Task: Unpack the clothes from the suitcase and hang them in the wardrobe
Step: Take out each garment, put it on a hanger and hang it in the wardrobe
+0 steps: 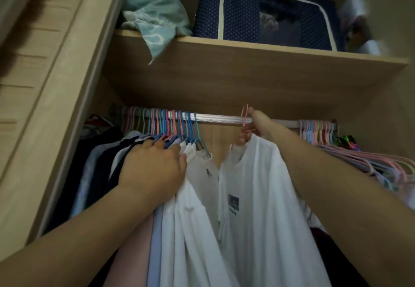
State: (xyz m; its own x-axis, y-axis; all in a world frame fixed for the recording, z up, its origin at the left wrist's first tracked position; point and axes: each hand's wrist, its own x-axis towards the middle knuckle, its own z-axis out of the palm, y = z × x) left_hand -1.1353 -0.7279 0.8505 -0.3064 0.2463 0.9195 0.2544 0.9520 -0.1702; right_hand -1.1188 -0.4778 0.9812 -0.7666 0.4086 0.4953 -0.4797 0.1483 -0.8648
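A white T-shirt [265, 197] with a small dark print hangs on a pink hanger [245, 116] whose hook sits at the metal rail [220, 118]. My right hand [260, 125] grips that hanger just below the hook. My left hand [155, 165] lies flat against the packed row of hung clothes [125, 152] on the rail's left part, fingers curled over the white shirts' shoulders and pressing them leftward. A gap of bare rail lies between the packed clothes and the pink hanger. The suitcase is out of view.
Several bare pastel hangers [318, 129] bunch at the rail's right end, fanning outward. Above, a wooden shelf [247, 51] holds a navy dotted storage bag [258, 10], a teal cloth [155, 17] and white items [359, 17]. The wardrobe's side panel [74, 84] stands at left.
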